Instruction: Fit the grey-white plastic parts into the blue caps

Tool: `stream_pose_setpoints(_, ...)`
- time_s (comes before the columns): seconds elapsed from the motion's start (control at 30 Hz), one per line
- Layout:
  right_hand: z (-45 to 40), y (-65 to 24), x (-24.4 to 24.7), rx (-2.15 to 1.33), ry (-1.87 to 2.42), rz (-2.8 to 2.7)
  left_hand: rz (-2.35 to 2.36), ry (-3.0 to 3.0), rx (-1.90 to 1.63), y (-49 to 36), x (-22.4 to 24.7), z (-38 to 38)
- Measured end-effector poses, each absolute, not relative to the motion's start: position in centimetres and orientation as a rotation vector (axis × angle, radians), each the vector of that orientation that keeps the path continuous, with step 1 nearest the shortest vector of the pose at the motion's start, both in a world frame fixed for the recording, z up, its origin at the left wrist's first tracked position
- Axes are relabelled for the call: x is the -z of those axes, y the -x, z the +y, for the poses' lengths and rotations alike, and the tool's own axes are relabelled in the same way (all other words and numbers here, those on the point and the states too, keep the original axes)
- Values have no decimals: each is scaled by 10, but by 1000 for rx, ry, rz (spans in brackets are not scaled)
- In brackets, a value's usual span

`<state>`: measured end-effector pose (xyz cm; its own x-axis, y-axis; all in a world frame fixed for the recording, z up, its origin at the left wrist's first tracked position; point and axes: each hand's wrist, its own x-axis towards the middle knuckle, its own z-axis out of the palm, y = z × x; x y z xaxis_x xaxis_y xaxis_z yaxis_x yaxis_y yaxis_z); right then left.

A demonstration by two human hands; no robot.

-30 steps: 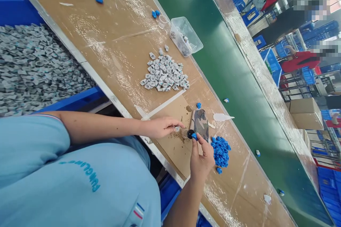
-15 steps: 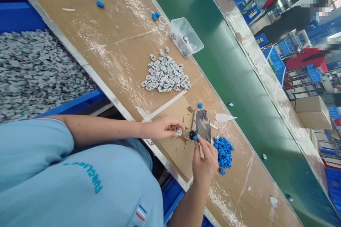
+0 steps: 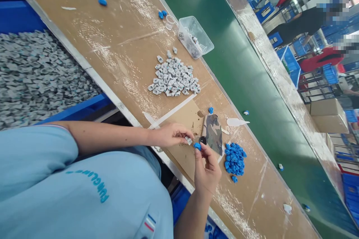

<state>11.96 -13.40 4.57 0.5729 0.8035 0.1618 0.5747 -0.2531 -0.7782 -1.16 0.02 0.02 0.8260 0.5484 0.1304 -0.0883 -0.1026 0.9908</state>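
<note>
My left hand point(image 3: 174, 134) pinches a small grey-white plastic part point(image 3: 188, 140) between thumb and fingertips. Facing it, my right hand point(image 3: 206, 164) grips a small blue part point(image 3: 198, 146) by its edge; the two parts are close but apart. Just beyond them sits a small round container with a black inside point(image 3: 202, 141), beside a camouflage-patterned cloth pad point(image 3: 213, 132). A heap of blue parts point(image 3: 235, 158) lies to the right of the pad. Further back on the table is a pile of grey-white parts point(image 3: 176, 77).
A clear plastic tub point(image 3: 196, 37) with small pieces stands at the table's far edge. Behind runs a green conveyor belt point(image 3: 238, 71) carrying a few small parts. A blue crate point(image 3: 47, 119) full of grey parts is at left. People work across the belt.
My right hand has moved left and toward me, bringing the blue part from the black round container to beside the grey-white part. The left hand has barely moved. Parts on the belt shifted slightly.
</note>
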Motion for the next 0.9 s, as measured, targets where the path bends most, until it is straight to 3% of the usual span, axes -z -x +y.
stream_pose_setpoints(0.47, -131, -112, -42, -264, 1895, -1270, 238, -1263, -463, 10, 5, -4)
stream_pose_setpoints(0.67, -136, -126, -53, -431, 1910, -1468, 223, -1172, -343, 11, 4, -3)
stream_pose_setpoints(0.9, -139, -112, -36, -420, 1916, -1163, 230, -1075, -325, 10, 4, 0)
